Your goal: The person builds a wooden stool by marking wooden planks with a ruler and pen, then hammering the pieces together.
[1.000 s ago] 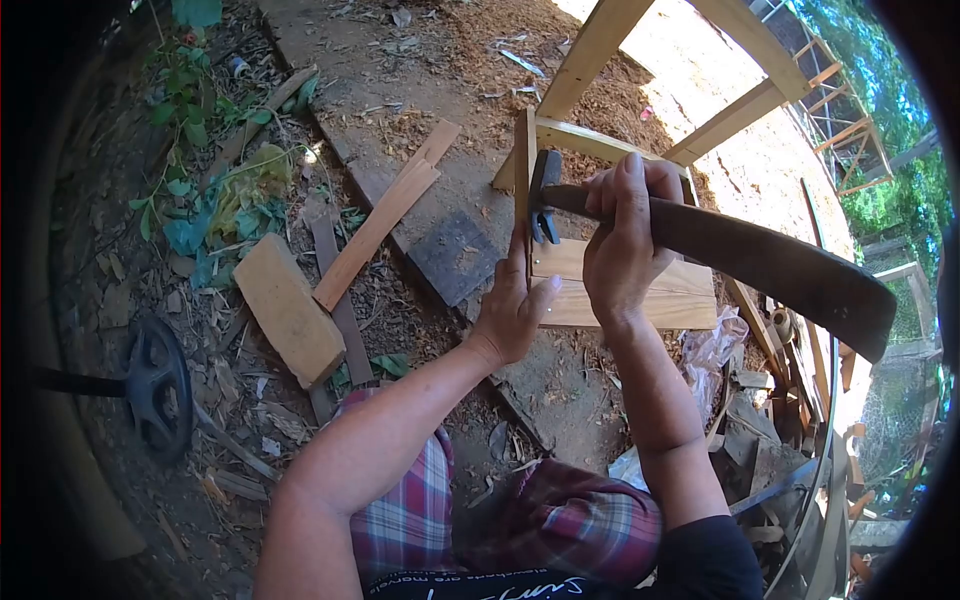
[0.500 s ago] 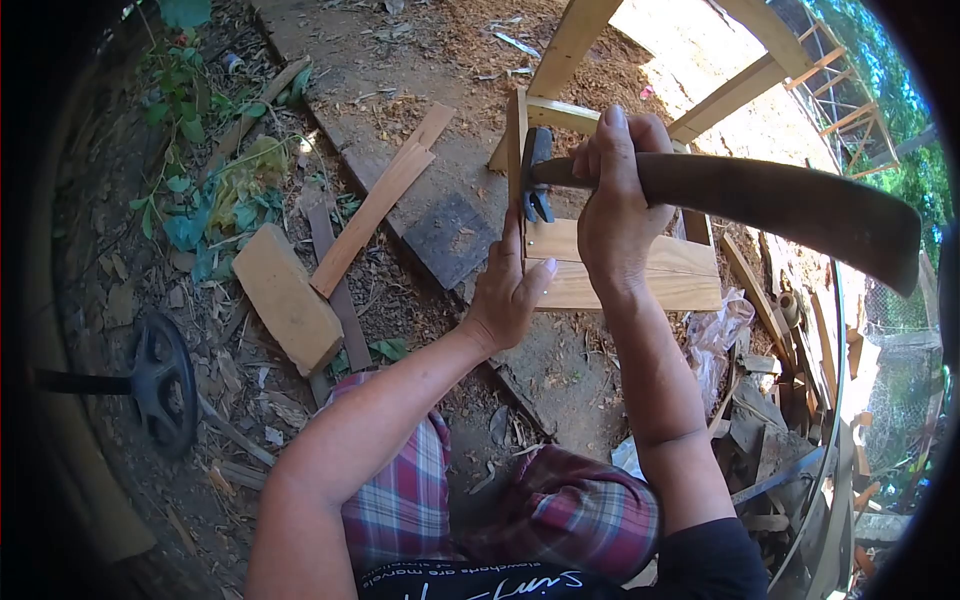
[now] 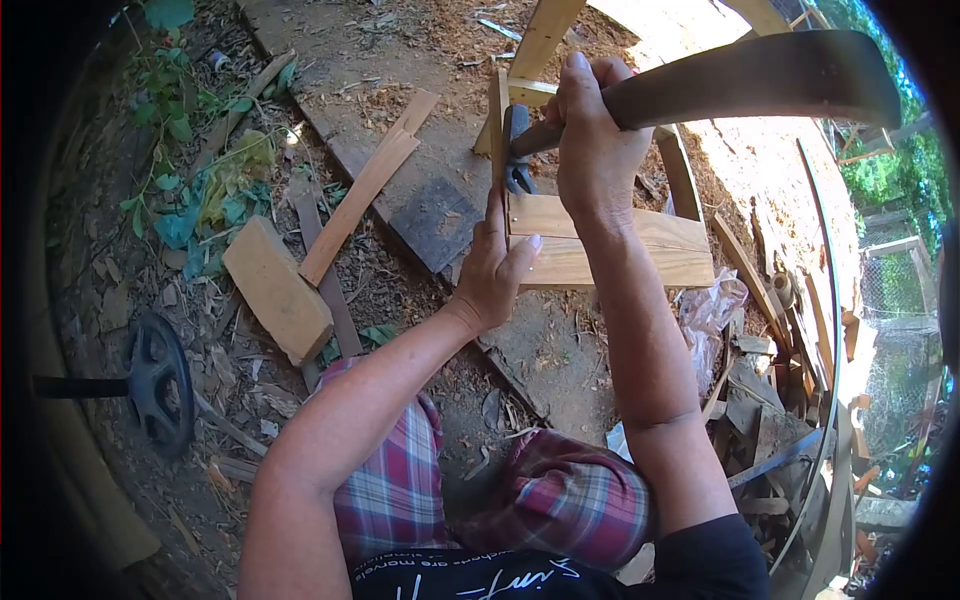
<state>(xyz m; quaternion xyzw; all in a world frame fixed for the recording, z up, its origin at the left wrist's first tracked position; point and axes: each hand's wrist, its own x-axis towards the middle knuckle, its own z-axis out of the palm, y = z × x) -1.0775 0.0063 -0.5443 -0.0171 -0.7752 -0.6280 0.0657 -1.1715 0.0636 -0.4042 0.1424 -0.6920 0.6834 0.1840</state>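
Note:
My right hand [image 3: 603,150] is wrapped round the handle of a claw hammer [image 3: 740,85], close to its head. The hammer's dark metal head lies against or very near a thin upright wooden strip [image 3: 499,125], claw toward me. My left hand [image 3: 490,272] grips the near end of that strip where it meets a flat wooden board [image 3: 620,240]. Its thumb rests on the board, and its other fingers are partly hidden along the strip's outer side. A small nail head seems to show on the board near the corner.
A wooden block [image 3: 278,290] and a split wooden slat [image 3: 365,195] lie on the left, near a dark square plate [image 3: 435,222]. A black wheel-like handle [image 3: 158,385] stands at far left. Wood scraps [image 3: 770,400] and a plastic bag [image 3: 712,310] are on the right.
The hammer's handle end has swung upward in view, while its head stays beside the strip. My left hand keeps its hold. The whole scene has shifted slightly up and left.

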